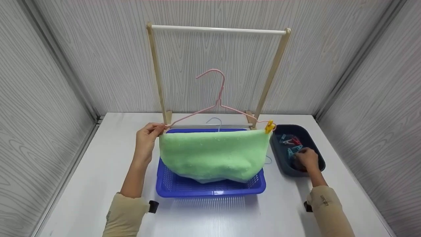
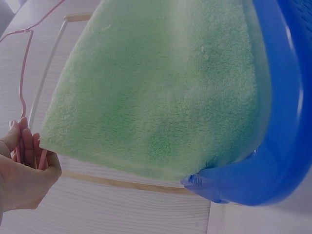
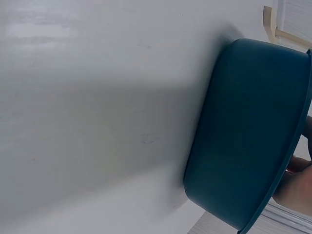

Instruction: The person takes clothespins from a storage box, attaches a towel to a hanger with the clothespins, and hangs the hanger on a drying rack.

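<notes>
Cloth of pale green plush fabric point(image 1: 213, 151) is hung along a thin pink wire hanger point(image 1: 221, 93), above a blue perforated plastic basket point(image 1: 210, 193) on the white tabletop point(image 1: 82, 181). One upper corner is fastened by a yellow clothespin point(image 1: 269, 126); at the opposite end the hanger is pinched by the left-hand grip point(image 1: 144, 140), beside the unpinned corner. The right-hand grip point(image 1: 308, 158) is placed inside a dark blue-green plastic bin point(image 3: 248, 126); with its fingertips hidden, it cannot be told whether anything is pinched. The cloth is judged light, soft and prone to sagging, best taken by its upper corners; the hanger seems stiff but smooth. Counted are one cloth, one pink hanger, one basket, one bin, one wooden rack with white rods point(image 1: 218, 30), two pale-blue hooks point(image 1: 215, 118), one fastened clothespin and at least four loose clothespins point(image 1: 290, 153), the rest hidden.
</notes>
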{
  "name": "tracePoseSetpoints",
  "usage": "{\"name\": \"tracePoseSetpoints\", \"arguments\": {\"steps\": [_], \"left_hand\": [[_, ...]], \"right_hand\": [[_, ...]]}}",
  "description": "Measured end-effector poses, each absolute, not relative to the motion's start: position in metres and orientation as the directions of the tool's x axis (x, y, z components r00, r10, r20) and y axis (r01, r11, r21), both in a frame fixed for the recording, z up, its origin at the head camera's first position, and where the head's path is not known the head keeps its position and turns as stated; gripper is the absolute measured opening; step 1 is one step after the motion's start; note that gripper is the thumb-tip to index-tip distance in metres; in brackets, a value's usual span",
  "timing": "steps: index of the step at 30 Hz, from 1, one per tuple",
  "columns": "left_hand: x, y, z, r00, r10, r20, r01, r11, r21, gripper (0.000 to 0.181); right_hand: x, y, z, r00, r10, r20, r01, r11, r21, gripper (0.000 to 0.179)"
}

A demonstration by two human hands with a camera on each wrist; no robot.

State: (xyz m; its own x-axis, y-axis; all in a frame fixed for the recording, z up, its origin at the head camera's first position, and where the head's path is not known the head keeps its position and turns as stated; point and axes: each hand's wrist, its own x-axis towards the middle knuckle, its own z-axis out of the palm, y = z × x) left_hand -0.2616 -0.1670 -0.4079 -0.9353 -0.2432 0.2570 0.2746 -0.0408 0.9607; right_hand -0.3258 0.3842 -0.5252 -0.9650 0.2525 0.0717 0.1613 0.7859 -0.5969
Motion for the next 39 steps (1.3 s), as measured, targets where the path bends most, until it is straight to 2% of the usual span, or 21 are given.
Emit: {"name": "tracePoseSetpoints", "arguments": {"steps": [7,20,27,39], "left_hand": [[-0.2605,-0.1664,-0.4086,-0.933,-0.237,0.270,0.284,-0.027,0.958,0.024],[-0.2616,-0.1666,-0.4086,-0.934,-0.241,0.265,0.280,-0.029,0.960,0.024],[-0.2603,-0.1659,-0.4074,-0.931,-0.244,0.270,0.288,-0.040,0.957,0.023],[-0.2606,-0.1670,-0.4075,-0.929,-0.237,0.286,0.303,-0.040,0.952,0.024]], "right_hand": [[-0.3278,0.3837,-0.5303,-0.925,0.327,0.195,0.114,0.727,-0.677,0.037],[-0.3289,0.3809,-0.5341,-0.894,0.316,0.316,0.016,0.729,-0.684,0.026],[-0.3296,0.3790,-0.5351,-0.893,0.351,0.280,0.033,0.674,-0.738,0.039],[-0.3303,0.3764,-0.5315,-0.919,0.312,0.240,0.043,0.685,-0.728,0.033]]}}
